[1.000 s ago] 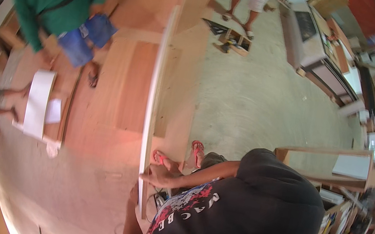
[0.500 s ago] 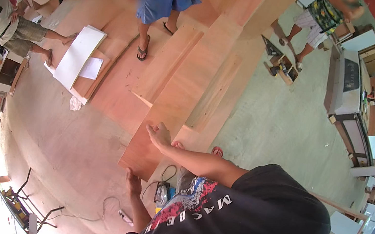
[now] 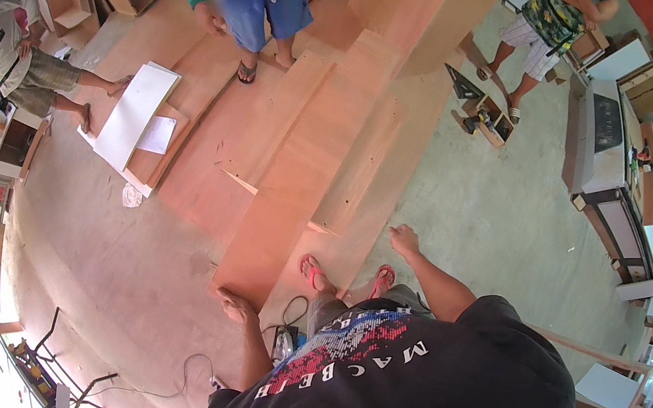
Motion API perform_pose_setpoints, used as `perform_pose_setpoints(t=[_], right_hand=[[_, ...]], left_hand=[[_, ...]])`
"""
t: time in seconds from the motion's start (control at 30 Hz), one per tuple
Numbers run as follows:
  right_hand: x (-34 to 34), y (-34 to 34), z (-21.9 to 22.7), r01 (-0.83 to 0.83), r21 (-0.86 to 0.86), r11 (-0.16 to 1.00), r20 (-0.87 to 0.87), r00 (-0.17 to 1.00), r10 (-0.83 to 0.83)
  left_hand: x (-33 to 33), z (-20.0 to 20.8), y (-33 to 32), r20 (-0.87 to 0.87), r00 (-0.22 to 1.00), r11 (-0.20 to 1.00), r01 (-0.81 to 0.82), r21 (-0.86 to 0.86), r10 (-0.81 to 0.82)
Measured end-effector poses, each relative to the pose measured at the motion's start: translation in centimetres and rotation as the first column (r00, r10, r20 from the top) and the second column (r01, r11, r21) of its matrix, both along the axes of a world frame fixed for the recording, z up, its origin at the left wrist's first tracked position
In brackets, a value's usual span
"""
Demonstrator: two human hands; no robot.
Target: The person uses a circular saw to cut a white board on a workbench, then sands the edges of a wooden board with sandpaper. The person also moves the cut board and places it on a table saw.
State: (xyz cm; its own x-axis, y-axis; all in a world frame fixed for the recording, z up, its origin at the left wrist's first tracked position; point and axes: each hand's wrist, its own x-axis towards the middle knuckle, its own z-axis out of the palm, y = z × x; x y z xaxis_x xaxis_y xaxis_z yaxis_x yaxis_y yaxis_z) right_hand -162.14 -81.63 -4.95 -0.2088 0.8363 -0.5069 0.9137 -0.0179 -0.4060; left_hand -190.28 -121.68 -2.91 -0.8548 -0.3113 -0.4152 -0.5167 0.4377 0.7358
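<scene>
Black shirt (image 3: 443,382) below, both forearms (image 3: 443,286) angle forward; the left hand (image 3: 237,307) is at the near end of the long brown board (image 3: 280,218), whether gripping I cannot tell; the right hand (image 3: 403,240), released, fingers loosely bent, hovers above grey floor (image 3: 489,224); the board stretches ahead, well left of it.

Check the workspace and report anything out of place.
A crumpled whitish scrap lies on the floor beside the white panel, like litter, and a thin cord trails loosely across it, possibly a trip hazard. The long board at the left hand shows no obvious damage.
</scene>
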Motion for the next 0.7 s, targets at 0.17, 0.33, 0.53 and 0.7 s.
perform_pose_setpoints(t=[0.17,0.33,0.53,0.7], right_hand=[[7.7,-0.4,-0.5,-0.059,-0.163,0.985,-0.04,0.998,0.054],[8.5,0.0,3.7,-0.083,-0.181,0.98,-0.225,0.974,0.041],[16.0,0.8,4.4,0.122,-0.187,0.975,-0.187,0.97,-0.157],[16.5,0.4,8.2,0.27,-0.18,0.946,-0.11,0.95,-0.292]], left_hand=[[3.8,-1.4,-0.6,0.072,0.997,0.997,-0.031,-0.065,0.035],[5.3,-4.6,-8.2,-0.035,0.999,0.987,0.01,-0.158,-0.015],[0.3,-0.4,-4.5,0.038,0.995,0.983,0.099,-0.154,-0.094],[-3.7,-1.2,-2.0,0.072,0.984,0.958,0.174,-0.228,-0.161]])
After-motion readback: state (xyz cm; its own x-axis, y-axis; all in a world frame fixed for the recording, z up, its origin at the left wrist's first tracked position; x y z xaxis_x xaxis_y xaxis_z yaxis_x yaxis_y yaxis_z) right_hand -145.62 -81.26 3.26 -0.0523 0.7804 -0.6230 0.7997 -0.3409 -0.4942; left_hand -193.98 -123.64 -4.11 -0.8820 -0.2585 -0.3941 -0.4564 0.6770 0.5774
